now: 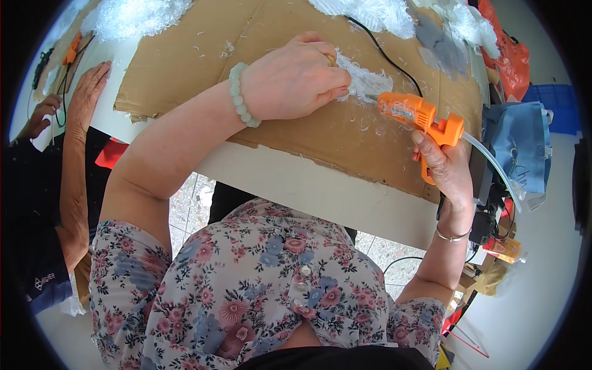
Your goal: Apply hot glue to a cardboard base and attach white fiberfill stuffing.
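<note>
An orange hot glue gun is gripped in my right hand, its nozzle pointing left. A long clear glue stick curves out of its back end. The nozzle tip meets the edge of a white feathery piece on the cardboard. My left hand is closed at the left side of that piece, with fingertips pinched on it close to the nozzle. The palm side of this hand is hidden. A pale green bead bracelet circles my left wrist.
Brown cardboard covers the white table. A black cord runs behind the glue gun. White fluffy heaps lie at the far side. Another person's hand rests at the left. A blue bag hangs at the right.
</note>
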`<state>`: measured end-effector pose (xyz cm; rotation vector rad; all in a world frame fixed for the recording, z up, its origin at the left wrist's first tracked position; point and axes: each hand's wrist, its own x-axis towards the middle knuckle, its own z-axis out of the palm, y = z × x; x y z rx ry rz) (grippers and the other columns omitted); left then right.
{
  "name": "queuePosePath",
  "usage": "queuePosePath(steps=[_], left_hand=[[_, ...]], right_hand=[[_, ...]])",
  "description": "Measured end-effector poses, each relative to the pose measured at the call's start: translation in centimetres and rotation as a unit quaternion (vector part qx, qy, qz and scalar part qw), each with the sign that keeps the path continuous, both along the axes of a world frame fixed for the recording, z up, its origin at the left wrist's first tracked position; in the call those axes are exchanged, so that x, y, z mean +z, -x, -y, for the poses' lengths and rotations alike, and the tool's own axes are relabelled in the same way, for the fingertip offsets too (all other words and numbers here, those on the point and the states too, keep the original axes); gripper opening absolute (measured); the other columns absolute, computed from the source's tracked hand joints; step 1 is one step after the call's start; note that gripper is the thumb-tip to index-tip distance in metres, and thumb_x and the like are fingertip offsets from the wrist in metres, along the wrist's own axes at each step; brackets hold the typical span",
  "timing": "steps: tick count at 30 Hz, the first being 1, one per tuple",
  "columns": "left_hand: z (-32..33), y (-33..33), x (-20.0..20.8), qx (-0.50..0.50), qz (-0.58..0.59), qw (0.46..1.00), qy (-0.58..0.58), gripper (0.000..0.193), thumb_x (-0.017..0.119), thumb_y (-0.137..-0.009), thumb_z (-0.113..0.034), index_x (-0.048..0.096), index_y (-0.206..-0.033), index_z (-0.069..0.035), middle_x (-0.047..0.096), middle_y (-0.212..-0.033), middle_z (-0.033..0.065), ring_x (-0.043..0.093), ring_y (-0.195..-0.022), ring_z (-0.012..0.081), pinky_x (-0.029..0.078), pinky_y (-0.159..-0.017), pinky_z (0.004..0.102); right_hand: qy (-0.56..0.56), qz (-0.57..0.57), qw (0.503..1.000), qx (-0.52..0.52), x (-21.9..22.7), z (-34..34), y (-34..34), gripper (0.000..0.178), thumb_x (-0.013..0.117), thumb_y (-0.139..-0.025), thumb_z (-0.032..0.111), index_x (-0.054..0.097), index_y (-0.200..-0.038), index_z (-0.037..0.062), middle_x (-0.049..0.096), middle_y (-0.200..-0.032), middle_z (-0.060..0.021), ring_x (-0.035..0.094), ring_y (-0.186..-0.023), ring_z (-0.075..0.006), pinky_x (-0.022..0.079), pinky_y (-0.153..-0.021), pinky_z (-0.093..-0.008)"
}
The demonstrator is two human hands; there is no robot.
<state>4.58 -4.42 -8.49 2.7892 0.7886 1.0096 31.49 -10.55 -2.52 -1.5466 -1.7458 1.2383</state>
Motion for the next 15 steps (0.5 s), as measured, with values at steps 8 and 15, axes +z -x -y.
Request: queuePosePath(steps=[8, 15], left_hand=[[-0.1, -0.1, -0.1, -0.005, 0.005, 1.000, 0.008, 0.010, 0.057, -0.078, -0.014, 0.058, -0.070, -0.009, 0.052, -0.055, 0.0063, 0.053, -0.068, 0.0236, 0.040, -0.086, 0.0382], [-0.1, 0.0, -0.1, -0.004, 0.002, 1.000, 0.009, 0.009, 0.057, -0.078, -0.013, 0.058, -0.070, -0.009, 0.052, -0.054, 0.0063, 0.052, -0.067, 0.0236, 0.040, -0.086, 0.0377]], right_hand=[[-0.007, 0.040, 0.999, 0.010, 0.1, -0.6, 1.0, 0.041, 0.064, -0.082, 0.036, 0.056, -0.102, 0.0011, 0.052, -0.071, -0.0003, 0.051, -0.063, -0.0092, 0.040, -0.056, -0.0224], [0.000, 0.051, 0.999, -0.004, 0.3, -0.4, 1.1, 0.037, 0.063, -0.083, 0.035, 0.056, -0.096, 0.0017, 0.052, -0.069, 0.0001, 0.052, -0.063, -0.0093, 0.040, -0.056, -0.0232]])
